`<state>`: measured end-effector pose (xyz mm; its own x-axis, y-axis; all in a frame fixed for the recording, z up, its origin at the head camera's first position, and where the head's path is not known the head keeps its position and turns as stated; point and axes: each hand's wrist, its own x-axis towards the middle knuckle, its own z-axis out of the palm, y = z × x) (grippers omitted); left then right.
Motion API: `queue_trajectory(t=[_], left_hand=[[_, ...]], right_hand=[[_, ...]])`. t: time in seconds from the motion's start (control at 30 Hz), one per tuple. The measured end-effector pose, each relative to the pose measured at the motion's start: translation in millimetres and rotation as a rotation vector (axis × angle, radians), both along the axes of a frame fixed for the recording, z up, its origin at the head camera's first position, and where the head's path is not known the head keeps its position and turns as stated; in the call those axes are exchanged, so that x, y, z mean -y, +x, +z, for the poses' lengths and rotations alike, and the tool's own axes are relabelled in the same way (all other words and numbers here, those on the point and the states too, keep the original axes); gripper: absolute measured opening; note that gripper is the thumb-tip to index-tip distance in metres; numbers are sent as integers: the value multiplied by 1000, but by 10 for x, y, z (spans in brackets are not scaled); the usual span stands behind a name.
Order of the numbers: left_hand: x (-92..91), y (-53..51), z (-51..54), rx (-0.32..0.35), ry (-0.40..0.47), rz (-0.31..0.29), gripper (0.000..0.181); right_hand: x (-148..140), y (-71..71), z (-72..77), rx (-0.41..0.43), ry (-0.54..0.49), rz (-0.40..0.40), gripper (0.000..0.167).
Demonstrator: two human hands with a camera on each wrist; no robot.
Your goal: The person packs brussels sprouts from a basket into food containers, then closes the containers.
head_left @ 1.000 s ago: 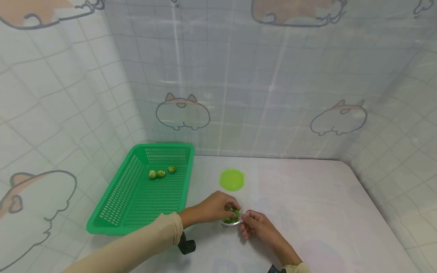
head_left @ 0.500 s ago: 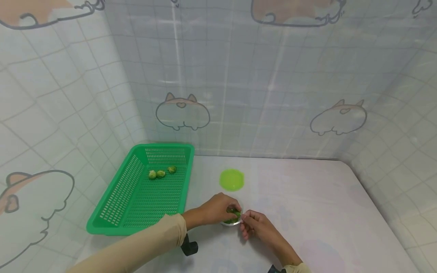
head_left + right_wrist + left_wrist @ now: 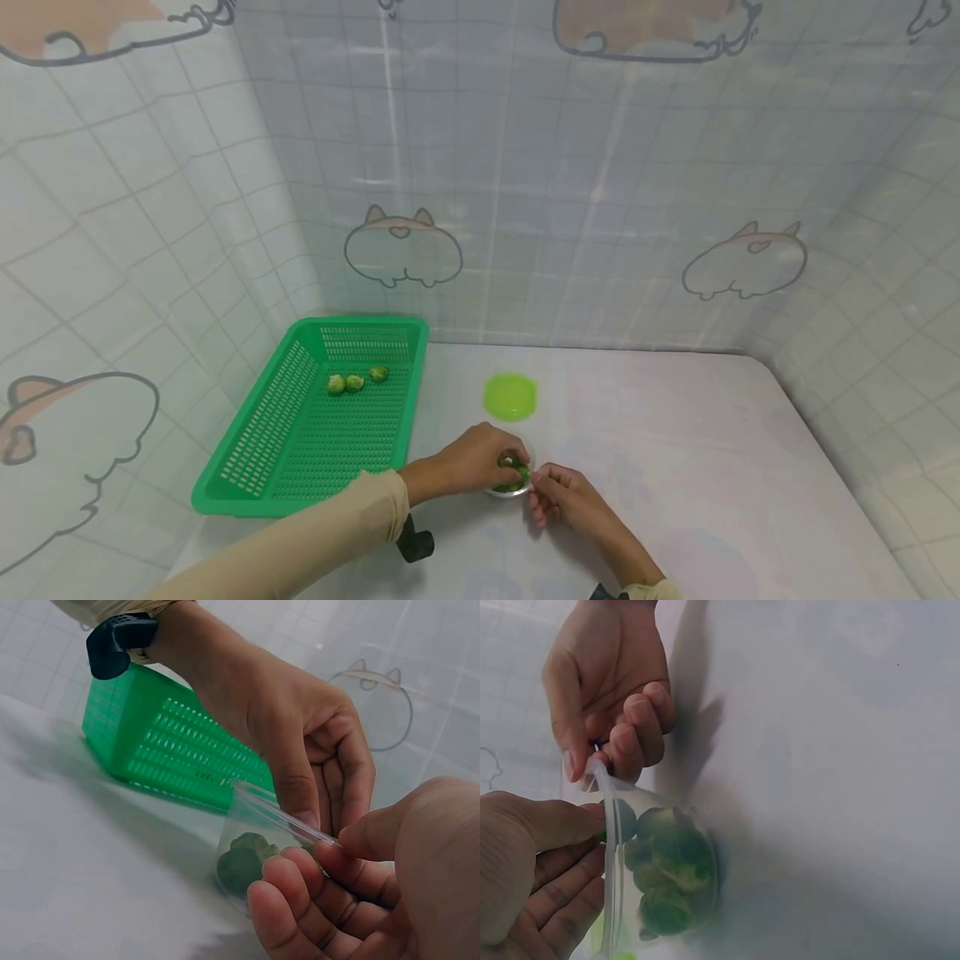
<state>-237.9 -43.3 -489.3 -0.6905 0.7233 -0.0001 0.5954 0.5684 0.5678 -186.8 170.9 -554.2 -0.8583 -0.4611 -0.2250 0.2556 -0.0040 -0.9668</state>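
A clear plastic container point(image 3: 697, 900) with several Brussels sprouts point(image 3: 676, 859) in it stands on the table. In the head view it is small and partly covered by my left hand point(image 3: 480, 458). That hand reaches over the mouth from the left, its thumb and fingers dipping inside the rim around a Brussels sprout; little of this sprout shows between the fingers. My right hand point(image 3: 566, 498) pinches the container's rim between thumb and forefinger on the right side. Its other fingers are curled beside the wall, as the right wrist view shows.
A green perforated basket point(image 3: 408, 425) stands on the left with three Brussels sprouts point(image 3: 354, 383) near its far end. Behind the container lies a round lime-green lid point(image 3: 510, 396) on the white table point(image 3: 675, 433). Curtain-like walls with printed animals enclose the table's back and sides.
My left hand has shifted very slightly down and right over the container, its fingers lower in the opening. The right hand keeps its place at the rim. Basket and lid have not moved.
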Motion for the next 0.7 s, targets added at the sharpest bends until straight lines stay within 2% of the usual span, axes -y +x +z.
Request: queue_trajectory(t=[0.2,0.47,0.7], left_hand=[[70,-5,81,26,38,30,17],[271,-66,197,83,115,52,26],[471,-147,273,66,218,97,24]], right_hand=[[-2,-5,2,-1,1,4,28],[9,-10,7,4,17,-4,30],[12,-11,18,13,29,-9,28]])
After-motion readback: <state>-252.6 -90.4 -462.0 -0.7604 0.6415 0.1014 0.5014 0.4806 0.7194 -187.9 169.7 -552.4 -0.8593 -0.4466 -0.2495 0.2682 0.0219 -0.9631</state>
